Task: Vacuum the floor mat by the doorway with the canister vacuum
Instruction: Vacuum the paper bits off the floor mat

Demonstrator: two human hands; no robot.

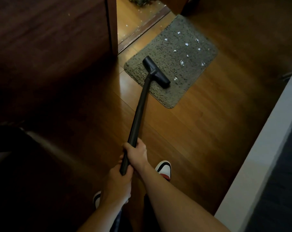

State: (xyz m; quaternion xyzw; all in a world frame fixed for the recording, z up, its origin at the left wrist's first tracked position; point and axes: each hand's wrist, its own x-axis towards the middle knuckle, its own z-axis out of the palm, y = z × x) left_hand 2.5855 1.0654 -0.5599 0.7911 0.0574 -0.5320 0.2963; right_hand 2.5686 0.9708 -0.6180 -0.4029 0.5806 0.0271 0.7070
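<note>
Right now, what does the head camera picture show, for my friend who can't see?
A left hand and a right hand grip a black vacuum tube whose flat black nozzle rests on a shaggy grey floor mat by a doorway. Small white scraps dot the mat beyond it.

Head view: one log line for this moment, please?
left hand, right hand: gripping black vacuum wand | black flat nozzle: on grey shaggy mat | white paper scraps: on mat beyond nozzle

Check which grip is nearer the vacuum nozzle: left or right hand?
Right. The right grip holds the wand ahead, toward the nozzle on the mat; the left grip holds the wand's rear end, directly behind the right, farther from the nozzle.
</note>
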